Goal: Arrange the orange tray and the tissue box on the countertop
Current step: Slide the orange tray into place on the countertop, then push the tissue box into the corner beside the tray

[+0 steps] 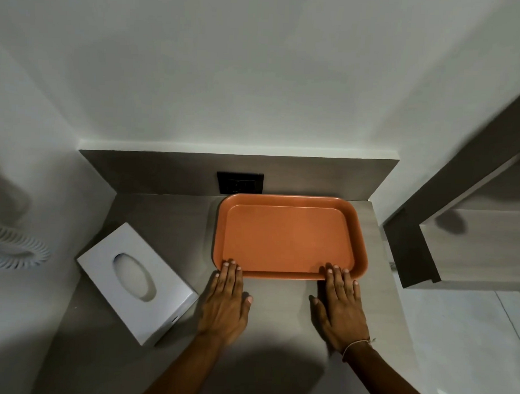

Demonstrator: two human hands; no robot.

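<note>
An empty orange tray [290,236] lies flat on the grey countertop [169,223], towards the back right, close to the backsplash. My left hand [225,301] rests flat, fingertips touching the tray's near left rim. My right hand [342,308] also lies flat, its fingertips on the near right rim. Neither hand grips anything. A white tissue box [136,281] with an oval opening on top sits at an angle on the left part of the counter, apart from both hands.
A black wall socket [240,183] sits in the backsplash just behind the tray. White walls close in the counter at the back and left. A white coiled cord [18,244] hangs at the far left. A grey shelf unit [458,233] stands to the right.
</note>
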